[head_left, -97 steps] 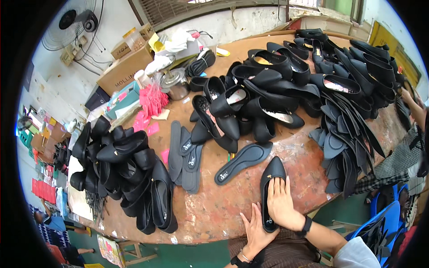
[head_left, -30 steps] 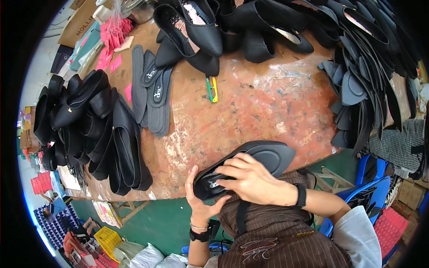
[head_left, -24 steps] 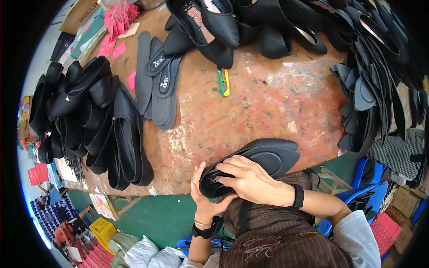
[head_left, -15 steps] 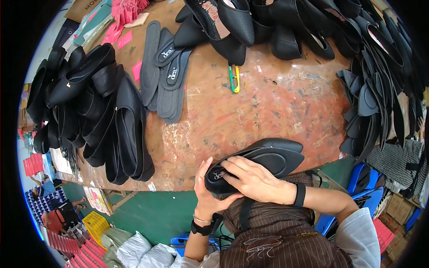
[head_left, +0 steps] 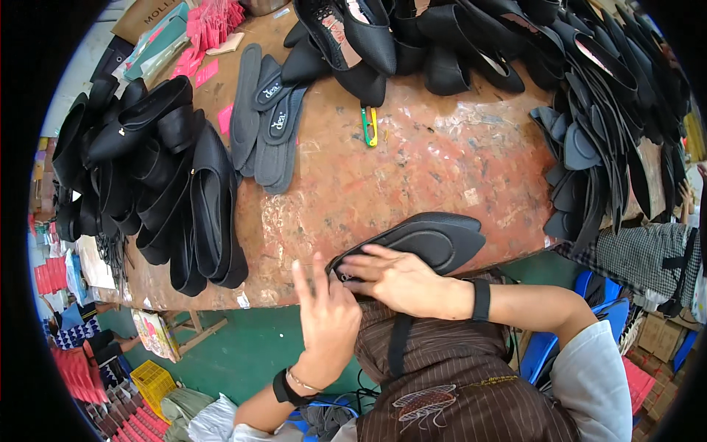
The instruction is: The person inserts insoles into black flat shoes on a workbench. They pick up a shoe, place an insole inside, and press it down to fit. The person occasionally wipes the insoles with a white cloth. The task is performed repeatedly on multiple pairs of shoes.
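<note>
A black pointed shoe (head_left: 464, 225) lies at the table's near edge, its toe toward the right. Inside it is a dark insole (head_left: 436, 249) with a stitched oval outline; its heel end is mostly covered by fingers. My right hand (head_left: 409, 283) rests over the heel part of the shoe, fingers stretched out and slightly blurred. Just left of the heel, my left hand (head_left: 328, 317) is raised with fingers apart and nothing visible in it. Several loose grey insoles (head_left: 276, 136) lie farther back. Green-and-yellow thread snips (head_left: 369, 127) lie behind the shoe.
Black shoes are piled on the left (head_left: 213, 214) and along the back (head_left: 445, 70). A stack of dark insoles (head_left: 589, 155) stands at the right. Pink tags (head_left: 213, 26) lie at the back left. A yellow crate (head_left: 152, 384) sits on the green floor.
My left hand has come off the heel of the shoe and moved left, its fingers spreading. My right hand's fingers have straightened over the heel and shifted slightly left.
</note>
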{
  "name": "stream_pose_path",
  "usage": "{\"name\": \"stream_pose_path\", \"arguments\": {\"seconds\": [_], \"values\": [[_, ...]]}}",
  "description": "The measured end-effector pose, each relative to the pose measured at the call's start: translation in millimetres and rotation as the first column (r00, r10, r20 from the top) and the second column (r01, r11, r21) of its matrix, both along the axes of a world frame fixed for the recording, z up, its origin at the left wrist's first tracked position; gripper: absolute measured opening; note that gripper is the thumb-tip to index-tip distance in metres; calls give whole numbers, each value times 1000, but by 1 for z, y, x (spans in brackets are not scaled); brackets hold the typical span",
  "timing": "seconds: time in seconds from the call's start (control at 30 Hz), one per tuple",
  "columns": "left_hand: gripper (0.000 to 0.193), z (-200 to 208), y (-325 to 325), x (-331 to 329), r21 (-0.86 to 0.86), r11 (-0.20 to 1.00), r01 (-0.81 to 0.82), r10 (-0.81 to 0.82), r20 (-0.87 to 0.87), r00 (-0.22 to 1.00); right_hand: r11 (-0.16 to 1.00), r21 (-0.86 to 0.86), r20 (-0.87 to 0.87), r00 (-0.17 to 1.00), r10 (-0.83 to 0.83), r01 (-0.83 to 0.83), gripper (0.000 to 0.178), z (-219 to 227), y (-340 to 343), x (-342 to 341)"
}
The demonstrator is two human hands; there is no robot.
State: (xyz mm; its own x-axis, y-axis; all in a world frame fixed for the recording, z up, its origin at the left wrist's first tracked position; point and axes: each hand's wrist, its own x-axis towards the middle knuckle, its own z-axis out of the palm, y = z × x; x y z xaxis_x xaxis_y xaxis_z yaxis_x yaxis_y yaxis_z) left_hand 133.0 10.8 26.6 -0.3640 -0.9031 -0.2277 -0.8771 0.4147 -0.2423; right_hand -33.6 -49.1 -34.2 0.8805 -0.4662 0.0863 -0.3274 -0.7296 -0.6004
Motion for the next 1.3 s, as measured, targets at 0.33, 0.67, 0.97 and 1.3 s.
{"name": "stream_pose_path", "arguments": {"seconds": [0.33, 0.67, 0.97, 1.3], "values": [[11, -2, -2, -12, 33, 999, 36, -31, -167, 985, 815, -121, 123, 824, -553, 566, 38, 28, -20, -50], [25, -10, 8, -100, 175, 982, -72, 156, -534, 831, 789, 158, 199, 763, -615, 594, 18, 68, -26, -78], [44, -8, 1, -91, 304, 952, 36, 118, -472, 874, 757, -150, -186, 734, -653, 635, 55, 23, -27, -44], [34, -14, -1, -89, 293, 955, 48, 128, -552, 824, 745, -302, -301, 682, -667, 595, 35, 7, -51, -36]]}}
